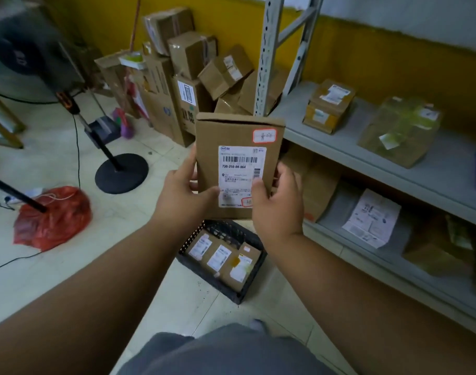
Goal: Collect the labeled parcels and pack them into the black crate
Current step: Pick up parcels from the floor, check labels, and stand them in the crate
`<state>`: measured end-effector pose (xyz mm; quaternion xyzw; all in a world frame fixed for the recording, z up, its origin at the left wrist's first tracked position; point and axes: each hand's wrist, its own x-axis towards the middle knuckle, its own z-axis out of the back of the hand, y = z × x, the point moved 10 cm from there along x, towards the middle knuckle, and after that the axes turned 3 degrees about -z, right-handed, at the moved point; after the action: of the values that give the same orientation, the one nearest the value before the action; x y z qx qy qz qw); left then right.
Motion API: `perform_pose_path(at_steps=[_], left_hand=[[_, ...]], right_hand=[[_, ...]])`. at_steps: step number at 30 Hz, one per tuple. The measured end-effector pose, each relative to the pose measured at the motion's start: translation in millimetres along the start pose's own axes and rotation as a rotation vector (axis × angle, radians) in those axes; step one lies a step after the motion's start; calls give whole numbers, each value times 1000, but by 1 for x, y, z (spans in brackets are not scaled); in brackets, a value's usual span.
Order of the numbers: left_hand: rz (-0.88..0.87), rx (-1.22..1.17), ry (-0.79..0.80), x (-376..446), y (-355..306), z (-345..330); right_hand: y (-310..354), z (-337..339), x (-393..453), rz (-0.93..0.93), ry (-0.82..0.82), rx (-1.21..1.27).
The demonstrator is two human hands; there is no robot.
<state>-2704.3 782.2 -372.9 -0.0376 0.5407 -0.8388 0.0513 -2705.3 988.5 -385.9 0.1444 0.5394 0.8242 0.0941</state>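
Observation:
A flat brown cardboard parcel (238,136) with a white barcode label and a red-edged sticker is held upright in front of me, label facing me. My left hand (181,194) grips its lower left edge and my right hand (278,204) grips its lower right edge. Directly below on the tiled floor sits the black crate (226,231), holding three labeled brown parcels (220,257) lying flat side by side.
A grey metal shelf (366,158) on the right carries more labeled parcels (330,109) on two levels. A pile of cardboard boxes (193,77) stands against the yellow wall. A fan stand base (121,173) and a red plastic bag (52,217) are on the floor at left.

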Motion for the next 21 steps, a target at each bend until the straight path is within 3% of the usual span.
perform_pose_path(at_steps=[8,17,21], left_hand=[[88,-89,21,72,61,0],[44,219,470,222,156,8],[84,299,580,266,237,-15]], right_hand=[[-27,-62,41,-154,37,88],[-78,-182,71,-460,-203,26],[-142,-257,77,-628,-200,66]])
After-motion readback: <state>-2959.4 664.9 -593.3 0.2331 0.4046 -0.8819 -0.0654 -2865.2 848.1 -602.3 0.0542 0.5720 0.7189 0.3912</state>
